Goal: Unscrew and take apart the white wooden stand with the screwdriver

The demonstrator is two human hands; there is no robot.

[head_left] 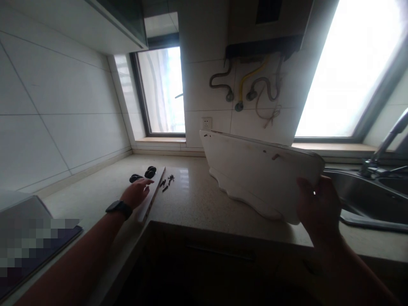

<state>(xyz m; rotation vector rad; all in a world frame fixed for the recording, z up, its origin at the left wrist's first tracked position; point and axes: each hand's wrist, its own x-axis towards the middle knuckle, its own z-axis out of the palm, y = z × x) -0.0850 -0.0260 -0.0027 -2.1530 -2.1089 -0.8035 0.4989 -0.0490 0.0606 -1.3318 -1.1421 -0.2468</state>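
Note:
My right hand (317, 208) grips the near right corner of a white shaped board (255, 174), holding it tilted above the countertop (191, 199). My left hand (137, 192), with a black watch on the wrist, reaches out with fingers apart. It rests on or just over a long narrow white strip (153, 193) lying on the counter. Two black round parts (143, 174) lie just beyond its fingertips. A small scatter of dark screws (167, 182) lies to the right of the strip.
A steel sink (366, 195) with a tap (387, 144) sits at the right. Tiled walls, two windows and a wall socket (206, 123) stand behind. Pipes hang under a wall heater (255, 85). A dark hob (32, 238) lies at the near left.

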